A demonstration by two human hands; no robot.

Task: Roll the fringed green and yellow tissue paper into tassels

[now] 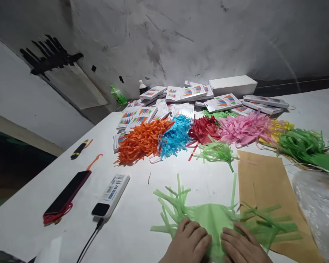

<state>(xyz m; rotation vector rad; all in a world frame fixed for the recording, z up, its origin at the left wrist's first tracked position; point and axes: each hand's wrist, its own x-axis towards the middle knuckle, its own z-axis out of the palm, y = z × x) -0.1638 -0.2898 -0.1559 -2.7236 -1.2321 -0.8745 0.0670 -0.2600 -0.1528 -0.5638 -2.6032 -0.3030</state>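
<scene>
A light green tissue paper sheet (212, 212) with fringed strips at both ends lies spread at the table's near edge. On its left half rests my left hand (190, 241), fingers curled and pressed together on the paper. My right hand (242, 243) grips the right half the same way, its fingertips pointing toward the left hand. A narrow band of paper shows between the two hands. The thumbs and the undersides of the fingers are hidden. Part of the right fringe overlaps a brown paper sheet (263, 175).
Behind lie orange (145, 140), blue (177, 137), red (204, 129) and pink tassels (246, 129), with a pile of printed packs (190, 93). A phone (68, 191), a white device with a cable (111, 195) and a cutter (79, 149) are left. Clear plastic (315, 204) is right.
</scene>
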